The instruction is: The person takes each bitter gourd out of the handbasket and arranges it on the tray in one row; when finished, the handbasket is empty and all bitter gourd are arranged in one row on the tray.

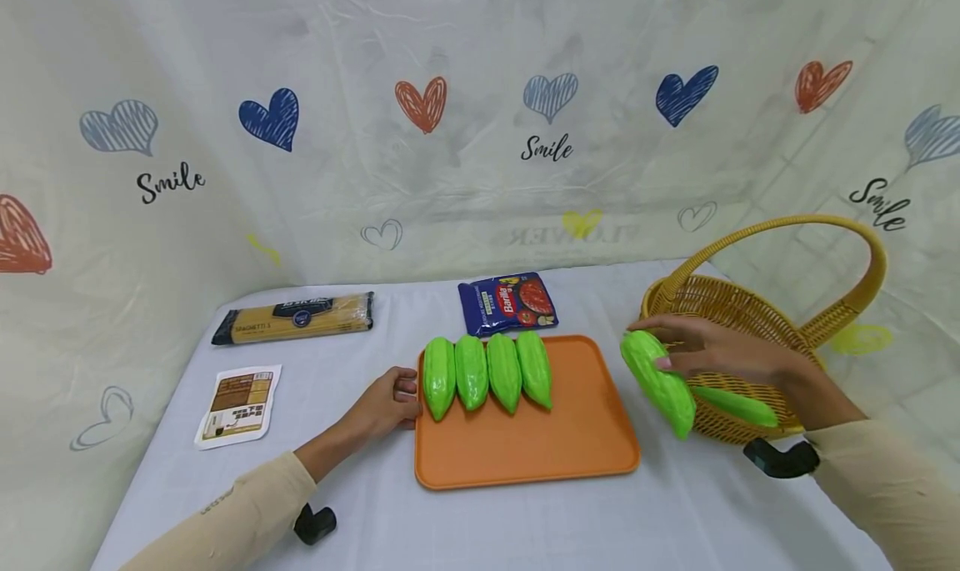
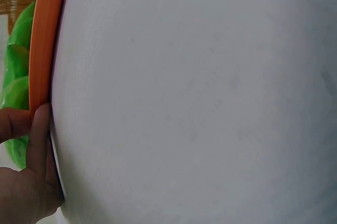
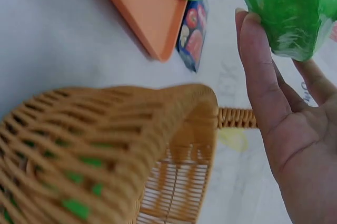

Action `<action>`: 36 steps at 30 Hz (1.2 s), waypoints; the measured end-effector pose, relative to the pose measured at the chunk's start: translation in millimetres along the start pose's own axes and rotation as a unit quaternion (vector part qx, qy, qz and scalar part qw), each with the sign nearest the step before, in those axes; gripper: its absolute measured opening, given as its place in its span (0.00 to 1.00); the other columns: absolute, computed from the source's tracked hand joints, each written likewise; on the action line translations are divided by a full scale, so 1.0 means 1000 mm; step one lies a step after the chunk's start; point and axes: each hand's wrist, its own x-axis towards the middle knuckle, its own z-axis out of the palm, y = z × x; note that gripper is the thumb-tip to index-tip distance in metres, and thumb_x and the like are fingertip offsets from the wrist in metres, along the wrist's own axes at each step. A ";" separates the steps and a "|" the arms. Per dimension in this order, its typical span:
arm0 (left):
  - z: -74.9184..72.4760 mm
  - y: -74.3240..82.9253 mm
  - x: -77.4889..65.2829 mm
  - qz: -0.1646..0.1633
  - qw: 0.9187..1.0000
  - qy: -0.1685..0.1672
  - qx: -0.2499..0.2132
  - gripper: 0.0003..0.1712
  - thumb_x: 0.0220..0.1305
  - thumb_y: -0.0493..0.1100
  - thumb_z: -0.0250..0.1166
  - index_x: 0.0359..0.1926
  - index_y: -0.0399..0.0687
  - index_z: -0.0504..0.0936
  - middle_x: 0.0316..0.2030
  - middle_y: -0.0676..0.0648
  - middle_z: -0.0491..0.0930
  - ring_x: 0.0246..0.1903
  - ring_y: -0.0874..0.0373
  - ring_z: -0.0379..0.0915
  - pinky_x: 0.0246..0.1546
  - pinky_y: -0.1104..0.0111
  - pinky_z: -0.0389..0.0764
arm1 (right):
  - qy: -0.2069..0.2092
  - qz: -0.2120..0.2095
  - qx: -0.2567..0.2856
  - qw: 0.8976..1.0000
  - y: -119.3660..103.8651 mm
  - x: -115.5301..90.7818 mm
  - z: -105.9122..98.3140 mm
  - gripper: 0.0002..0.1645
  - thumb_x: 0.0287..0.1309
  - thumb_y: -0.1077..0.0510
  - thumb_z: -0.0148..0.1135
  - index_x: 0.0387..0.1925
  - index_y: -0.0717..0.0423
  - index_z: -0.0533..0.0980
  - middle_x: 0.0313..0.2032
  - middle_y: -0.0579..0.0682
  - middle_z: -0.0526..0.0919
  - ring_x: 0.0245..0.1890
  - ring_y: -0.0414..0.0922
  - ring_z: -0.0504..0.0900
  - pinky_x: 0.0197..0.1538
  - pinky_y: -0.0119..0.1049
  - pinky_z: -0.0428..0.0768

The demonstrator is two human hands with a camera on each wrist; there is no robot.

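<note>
My left hand (image 1: 388, 403) pinches the left rim of an orange tray (image 1: 517, 450), thumb and fingers on either side of the edge in the left wrist view. Several bright green ridged gourds (image 1: 471, 373) lie side by side along the tray's back left. My right hand (image 1: 708, 350) holds another green ridged gourd (image 1: 660, 383) off the table, between the tray and a wicker basket (image 1: 731, 304). One more green gourd (image 1: 738, 406) shows at the basket, below that hand; green also shows through the basket's weave in the right wrist view.
Behind the tray lies a blue Barilla pouch (image 1: 508, 303). A spaghetti pack (image 1: 296, 317) and a small white-and-brown packet (image 1: 238, 406) lie at the left. The basket's tall arched handle (image 1: 802, 221) rises at the right. A printed curtain (image 1: 465, 154) hangs behind the table.
</note>
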 end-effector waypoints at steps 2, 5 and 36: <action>0.000 -0.001 0.000 -0.002 1.000 -0.001 0.001 0.36 0.59 0.31 0.66 0.68 0.37 0.66 0.54 0.39 0.71 0.50 0.50 0.75 0.39 0.62 0.89 | 0.003 -0.006 0.001 1.000 -0.002 0.004 0.003 0.33 0.70 0.55 0.57 0.73 0.44 0.62 0.69 0.57 0.67 0.62 0.45 0.75 0.51 0.41 0.84; 0.000 -0.001 0.001 -0.002 1.000 -0.002 0.001 0.36 0.59 0.31 0.66 0.68 0.37 0.66 0.54 0.39 0.71 0.50 0.50 0.75 0.39 0.62 0.89 | 0.013 -0.006 -0.004 1.000 -0.004 0.008 0.007 0.33 0.70 0.53 0.58 0.73 0.44 0.63 0.70 0.57 0.67 0.66 0.56 0.71 0.52 0.43 0.83; 0.000 0.001 -0.001 0.000 1.000 -0.002 -0.002 0.36 0.58 0.31 0.66 0.68 0.37 0.66 0.54 0.39 0.71 0.51 0.50 0.74 0.40 0.63 0.89 | 0.020 0.031 0.030 0.999 -0.007 0.065 0.045 0.40 0.67 0.44 0.61 0.75 0.47 0.58 0.69 0.67 0.64 0.66 0.61 0.70 0.57 0.49 0.84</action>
